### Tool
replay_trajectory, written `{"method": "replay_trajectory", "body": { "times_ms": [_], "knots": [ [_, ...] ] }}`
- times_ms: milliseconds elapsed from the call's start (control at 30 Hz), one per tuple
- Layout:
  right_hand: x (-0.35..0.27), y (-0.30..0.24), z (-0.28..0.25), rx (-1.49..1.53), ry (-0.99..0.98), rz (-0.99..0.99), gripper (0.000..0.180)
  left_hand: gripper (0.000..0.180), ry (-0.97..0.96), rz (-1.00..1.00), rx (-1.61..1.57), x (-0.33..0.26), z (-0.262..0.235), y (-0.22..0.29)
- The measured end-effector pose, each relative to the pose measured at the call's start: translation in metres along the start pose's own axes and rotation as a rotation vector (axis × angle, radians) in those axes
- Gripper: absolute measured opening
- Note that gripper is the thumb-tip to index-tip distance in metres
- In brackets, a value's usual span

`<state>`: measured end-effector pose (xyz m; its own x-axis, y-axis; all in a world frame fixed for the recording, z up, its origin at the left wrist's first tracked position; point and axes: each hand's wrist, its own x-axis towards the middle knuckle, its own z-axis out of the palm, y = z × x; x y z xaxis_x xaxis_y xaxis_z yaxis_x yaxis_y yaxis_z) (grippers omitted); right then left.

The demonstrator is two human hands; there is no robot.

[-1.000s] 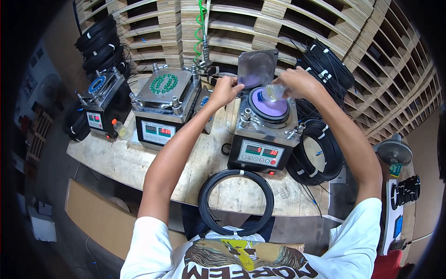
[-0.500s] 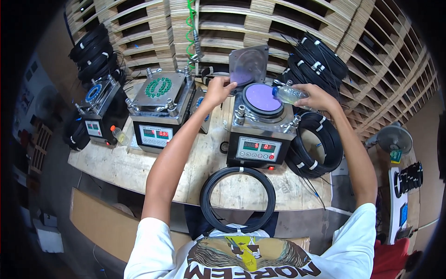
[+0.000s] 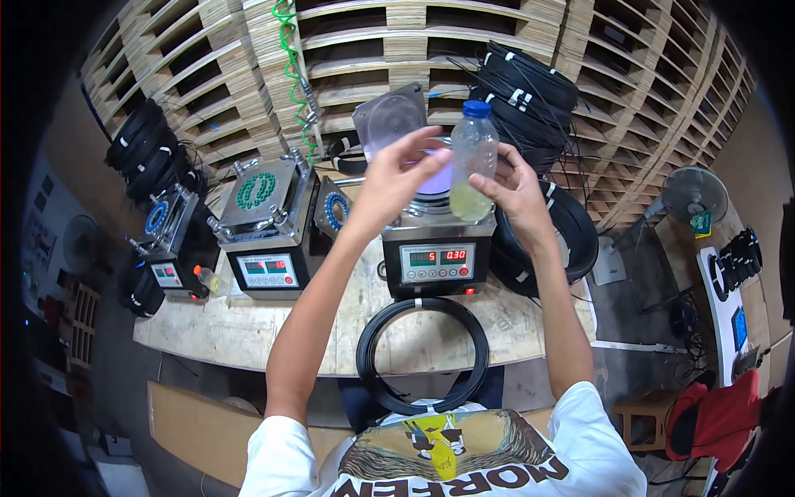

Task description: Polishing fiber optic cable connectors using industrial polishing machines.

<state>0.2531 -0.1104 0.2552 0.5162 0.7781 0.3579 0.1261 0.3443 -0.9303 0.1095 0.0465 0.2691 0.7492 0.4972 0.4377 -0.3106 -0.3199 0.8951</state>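
Observation:
My right hand (image 3: 520,195) is wrapped round a clear plastic bottle (image 3: 476,153) with a blue cap. The bottle stands upright in the air, with pale yellow-green liquid in its lower part. To its left my left hand (image 3: 396,178) is raised with the fingers apart, holding nothing. Both hands are above a bench-top polishing machine (image 3: 389,269) with a lit red display. Its round purple pad (image 3: 433,180) shows only partly between the hand and the bottle. A grey square plate (image 3: 385,116) with a round disc on it stands tilted behind the pad.
Two similar machines stand to the left, one with a ring of green parts (image 3: 256,190), the other with a blue ring (image 3: 156,219). A small bottle with an orange cap (image 3: 204,273) sits between them. Black cable coils (image 3: 530,91) are stacked behind; another coil (image 3: 373,364) overhangs the bench's front edge.
The bottle has gone from tipped over the purple pad to upright, raised nearer to me. My left hand has left the tilted plate's edge and come toward the bottle. The view has shifted.

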Motion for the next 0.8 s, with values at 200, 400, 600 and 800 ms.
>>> {"method": "replay_trajectory", "body": {
  "times_ms": [200,400,600,800],
  "knots": [
    [-0.01,0.02,0.018,0.067,-0.136,0.009,0.051,0.065,-0.039,0.015,0.321,-0.011,0.005,0.012],
    [-0.004,0.021,0.0,-0.189,-0.101,-0.003,0.026,0.058,0.114,-0.125,0.248,-0.059,-0.038,0.031],
    [0.005,0.045,-0.03,-0.337,0.06,0.001,0.018,0.067,0.328,-0.156,0.495,-0.113,-0.107,-0.069],
    [0.007,0.055,-0.038,-0.356,0.117,0.106,0.019,0.064,0.377,-0.367,0.587,-0.143,-0.11,-0.147]
  ]
}}
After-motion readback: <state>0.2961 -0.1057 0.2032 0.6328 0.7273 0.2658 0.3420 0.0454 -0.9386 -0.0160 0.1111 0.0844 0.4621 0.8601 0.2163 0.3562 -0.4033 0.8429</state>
